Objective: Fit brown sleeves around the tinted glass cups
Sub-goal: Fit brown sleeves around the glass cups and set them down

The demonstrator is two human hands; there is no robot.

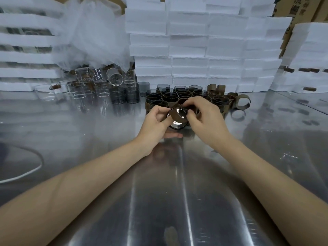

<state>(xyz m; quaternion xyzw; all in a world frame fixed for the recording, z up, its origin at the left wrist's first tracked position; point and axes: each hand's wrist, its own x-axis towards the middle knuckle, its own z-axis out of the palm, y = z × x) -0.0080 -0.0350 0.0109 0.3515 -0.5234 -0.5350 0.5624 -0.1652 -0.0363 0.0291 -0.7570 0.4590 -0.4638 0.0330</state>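
Head cam: I'm holding the tinted cup (178,124) tipped over in my left hand (156,121), fingers curled round it, just above the steel table (168,192), while my right hand (205,119) is pinching the brown sleeve (174,113) onto it. I'm guessing that if the sleeve springs open, the slick glass is slipping out and knocking into the sleeved cups (177,96) right behind.

Tinted glass cup (179,122), centre: dark smoky grey, bright glare.
Brown sleeve (174,114), centre: matte tan-brown.
Ribbed cups (117,97), centre left: smoky grey, horizontal ridges.
Foam blocks (188,50), top: white.
Cardboard (300,8), upper right: brown, dark print.
Table (159,192): silver-grey, streaked.
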